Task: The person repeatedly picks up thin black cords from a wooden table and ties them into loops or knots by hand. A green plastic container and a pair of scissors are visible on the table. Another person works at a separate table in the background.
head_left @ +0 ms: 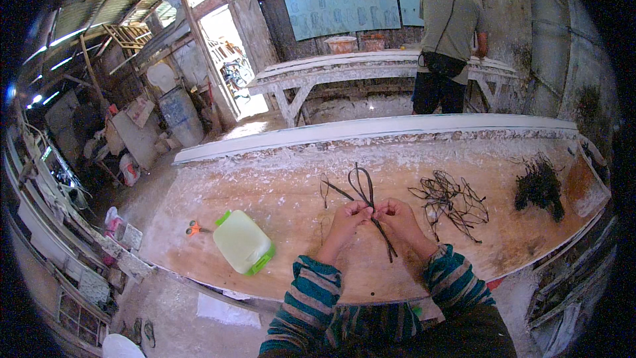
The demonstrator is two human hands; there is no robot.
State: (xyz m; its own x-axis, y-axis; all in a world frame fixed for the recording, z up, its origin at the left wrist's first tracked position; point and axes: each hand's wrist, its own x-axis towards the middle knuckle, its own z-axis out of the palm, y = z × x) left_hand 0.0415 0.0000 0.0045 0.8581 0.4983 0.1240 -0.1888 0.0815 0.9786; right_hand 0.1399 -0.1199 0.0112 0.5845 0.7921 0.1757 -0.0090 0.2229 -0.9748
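My left hand point(351, 220) and my right hand point(399, 217) meet over the middle of the table, fingertips pinched together on a black cord point(360, 182). The cord forms a narrow loop on the far side of my fingers, with one end sticking out to the left. Two tails hang down toward me below the pinch. My fingers cover the spot where the strands cross. A thin dark string point(324, 192) lies just beyond my left hand. To the right of my hands is a loose tangle of thin black cords point(452, 202).
A denser black bundle point(540, 189) lies at the table's right. Left of my hands are a pale plastic box with green clips point(243, 242) and orange-handled scissors point(193, 228). A white-coated ledge point(371, 129) edges the table's far side. Another person point(452, 33) stands at a bench behind.
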